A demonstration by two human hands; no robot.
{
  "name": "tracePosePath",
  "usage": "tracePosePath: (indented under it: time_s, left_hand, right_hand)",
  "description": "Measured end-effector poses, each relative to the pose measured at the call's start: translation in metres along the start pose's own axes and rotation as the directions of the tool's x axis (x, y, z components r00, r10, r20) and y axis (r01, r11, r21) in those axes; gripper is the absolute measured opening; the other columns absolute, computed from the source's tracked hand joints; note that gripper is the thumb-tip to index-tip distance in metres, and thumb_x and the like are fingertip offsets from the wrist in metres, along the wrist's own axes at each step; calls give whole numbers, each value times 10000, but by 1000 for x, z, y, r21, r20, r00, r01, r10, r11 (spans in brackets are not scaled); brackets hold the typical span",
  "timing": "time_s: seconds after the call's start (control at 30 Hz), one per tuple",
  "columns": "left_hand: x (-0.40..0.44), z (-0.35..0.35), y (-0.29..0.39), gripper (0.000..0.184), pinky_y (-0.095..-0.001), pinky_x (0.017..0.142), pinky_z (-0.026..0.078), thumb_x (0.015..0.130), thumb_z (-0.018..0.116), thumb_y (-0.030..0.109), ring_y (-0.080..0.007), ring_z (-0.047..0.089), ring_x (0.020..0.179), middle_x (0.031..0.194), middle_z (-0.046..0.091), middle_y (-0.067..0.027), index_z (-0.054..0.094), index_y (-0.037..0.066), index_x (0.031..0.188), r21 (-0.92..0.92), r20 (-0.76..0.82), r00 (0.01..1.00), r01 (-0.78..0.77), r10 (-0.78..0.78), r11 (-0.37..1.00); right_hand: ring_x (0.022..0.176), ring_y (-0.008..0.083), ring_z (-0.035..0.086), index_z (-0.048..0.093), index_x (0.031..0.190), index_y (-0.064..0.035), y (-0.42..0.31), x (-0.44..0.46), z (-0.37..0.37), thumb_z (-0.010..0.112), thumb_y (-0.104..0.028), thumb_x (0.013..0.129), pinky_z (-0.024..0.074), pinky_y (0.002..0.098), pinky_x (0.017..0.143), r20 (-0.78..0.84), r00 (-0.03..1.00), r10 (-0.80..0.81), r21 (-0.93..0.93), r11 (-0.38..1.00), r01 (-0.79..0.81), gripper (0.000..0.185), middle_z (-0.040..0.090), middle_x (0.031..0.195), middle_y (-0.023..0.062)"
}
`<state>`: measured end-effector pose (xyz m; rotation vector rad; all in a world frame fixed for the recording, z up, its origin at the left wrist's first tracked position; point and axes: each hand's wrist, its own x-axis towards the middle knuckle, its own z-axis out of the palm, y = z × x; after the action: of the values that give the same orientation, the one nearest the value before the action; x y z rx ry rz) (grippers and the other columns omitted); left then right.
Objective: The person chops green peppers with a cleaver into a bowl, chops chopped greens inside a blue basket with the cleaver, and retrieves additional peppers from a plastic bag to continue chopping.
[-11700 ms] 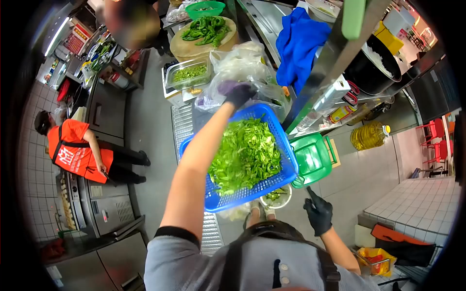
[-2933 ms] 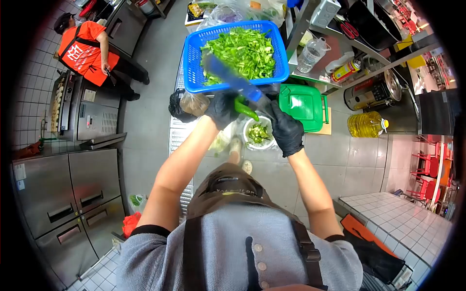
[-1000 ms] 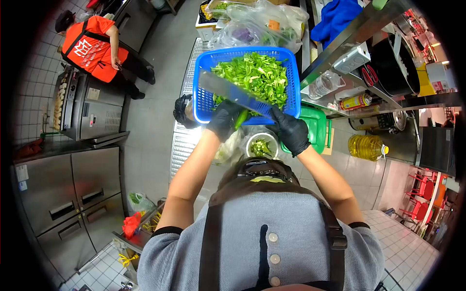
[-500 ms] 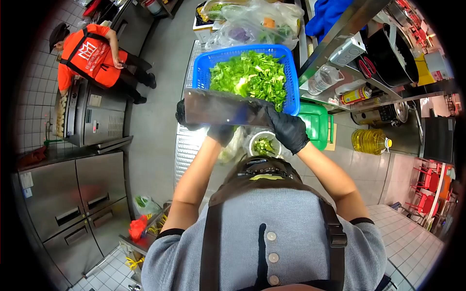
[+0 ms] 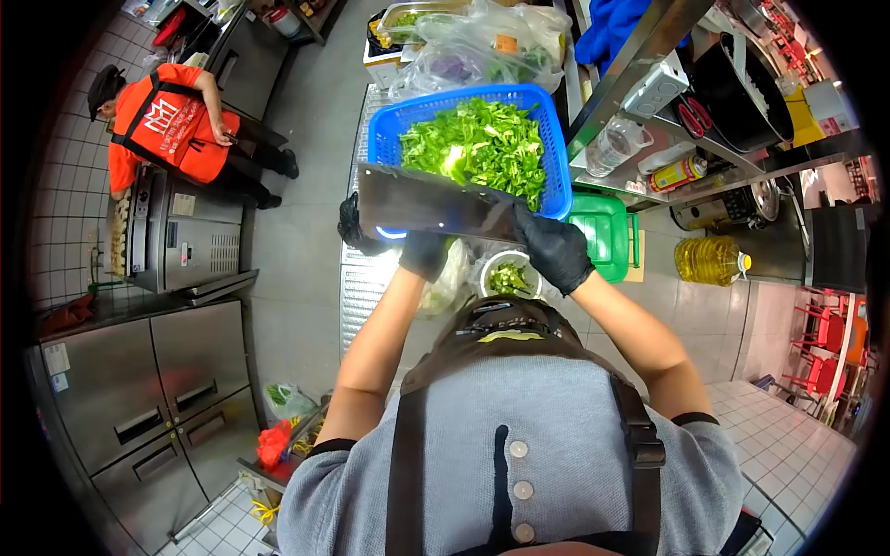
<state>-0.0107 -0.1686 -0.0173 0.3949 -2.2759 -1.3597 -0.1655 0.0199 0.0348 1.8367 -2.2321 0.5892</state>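
My right hand [image 5: 554,248], in a black glove, is closed around the handle end of a broad cleaver [image 5: 436,206]. Its blade reaches left across the near edge of a blue plastic basket [image 5: 562,157] that holds chopped leafy greens [image 5: 477,148]. My left hand [image 5: 425,254], also black-gloved, is under and beside the blade, with a few fingers showing past the blade's left end. The blade covers the rest of those fingers, so I cannot see whether they grip anything. Close below is a white bowl [image 5: 486,282] with cut green pieces [image 5: 510,277].
Clear plastic bags of vegetables [image 5: 491,51] lie beyond the basket. A green lidded bin [image 5: 598,236] and an oil jug [image 5: 706,260] stand at the right, beside a metal shelf [image 5: 621,69]. A person in an orange vest [image 5: 176,120] works at the left, above steel cabinets [image 5: 199,357].
The cleaver blade has shifted slightly right and its tilt looks a little different. My right hand stays closed on it. The surroundings are slightly displaced, as the camera moved a little.
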Motion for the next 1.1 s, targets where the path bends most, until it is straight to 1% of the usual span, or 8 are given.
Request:
tracePosePath:
  time_s: [0.17, 0.33, 0.4, 0.47, 0.57, 0.6, 0.7, 1.1]
  left_hand:
    - [1, 8, 8, 406, -421, 876, 437, 820, 568, 42, -282, 548, 1063, 1165, 573, -117, 529, 77, 1222, 565, -65, 930, -264, 361, 782]
    - [10, -4, 35, 383, -397, 834, 449, 816, 578, 63, -277, 574, 996, 1084, 599, -121, 529, 44, 1196, -285, -132, 991, -29, -9, 958]
    - [9, -8, 36, 345, -392, 843, 445, 855, 558, 90, -262, 571, 1014, 1105, 594, -108, 526, 39, 1194, 597, 2, 933, -289, 360, 748]
    - [11, 8, 32, 358, -388, 863, 439, 878, 536, 122, -246, 561, 1044, 1145, 578, -94, 503, 33, 1223, -100, -176, 983, -71, 52, 992]
    - [15, 2, 56, 381, -393, 886, 430, 903, 509, 158, -242, 550, 1073, 1197, 552, -85, 469, 34, 1261, -954, 40, 948, 130, -316, 269]
    - [17, -3, 70, 389, -396, 892, 426, 909, 501, 167, -244, 547, 1080, 1213, 543, -84, 458, 36, 1273, -980, 181, 928, 144, -327, -136]
    - [14, 3, 61, 368, -344, 817, 448, 932, 489, 210, -202, 551, 1005, 1158, 553, -68, 462, 72, 1272, -802, 14, 964, 170, -267, 573]
    - [27, 9, 57, 419, -252, 540, 393, 874, 518, 491, -129, 529, 672, 850, 580, -12, 565, 105, 1028, -993, 108, 907, 119, -406, 1]
  right_hand:
    - [543, 243, 573, 490, 1218, -15, 1, -9, -7, 536, -48, 732, 468, 371, 464, 67, 998, 19, -137, 991, -10, 489, 554, 665, 86]
    - [546, 240, 579, 517, 1204, -24, 7, -11, -15, 566, -40, 726, 461, 367, 467, 3, 998, 65, -15, 998, -64, 481, 573, 671, 89]
    - [551, 239, 584, 516, 1210, -31, 11, -21, -9, 575, -49, 735, 461, 374, 471, 10, 996, 92, -103, 991, -90, 480, 573, 669, 86]
    - [529, 225, 582, 517, 1212, -39, 17, -24, -8, 587, -102, 778, 456, 365, 452, 0, 997, 72, -102, 992, -71, 444, 563, 632, 69]
    - [488, 229, 567, 516, 1220, -46, 26, -29, -6, 600, -157, 799, 450, 350, 428, -37, 997, 74, -117, 990, -78, 443, 548, 592, 59]
    - [491, 228, 570, 513, 1223, -46, 28, -31, -6, 604, -159, 792, 453, 349, 431, -9, 996, 91, -165, 982, -92, 454, 549, 593, 59]
    - [496, 217, 574, 505, 1228, -48, 28, -40, -1, 601, -157, 780, 461, 346, 437, 69, 987, 148, -255, 959, -126, 471, 559, 616, 67]
    - [493, 274, 586, 553, 1065, -109, -14, -29, 19, 523, -95, 839, 462, 385, 418, -1, 951, 308, -123, 944, -306, 229, 613, 845, 154]
